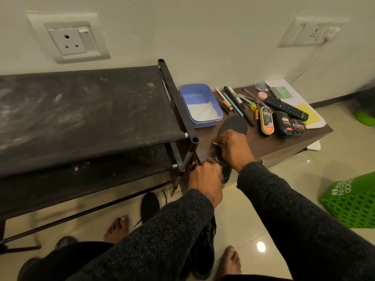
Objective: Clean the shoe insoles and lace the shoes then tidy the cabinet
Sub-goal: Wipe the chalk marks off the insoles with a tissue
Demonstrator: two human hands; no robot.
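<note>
insole (233, 126) lying toe-forward on cabinet (263, 142), heel end overhanging front edge. left hand (206, 179) curled round heel end, gripping. right hand (233, 149) clenched on small white wipe (216, 143), pressing it onto mid-insole. second insole (149, 206) on floor under rack (81, 118); shoe (205, 252) on floor between feet, mostly hidden by sleeve.

risks, as judged:
- overhang plus downward pressure: heel grip slipping, insole tipping off edge to floor
- forward wiping stroke: toe touching or nearly touching tub (200, 105) with white powder, likely to nudge it or foul the wiped face
- wipe barely visible under fingers: condition cannot be told, may be smearing not lifting dirt
- polish bottles (283, 124) and pens (233, 102) just beside: easily knocked by right elbow swing
</note>
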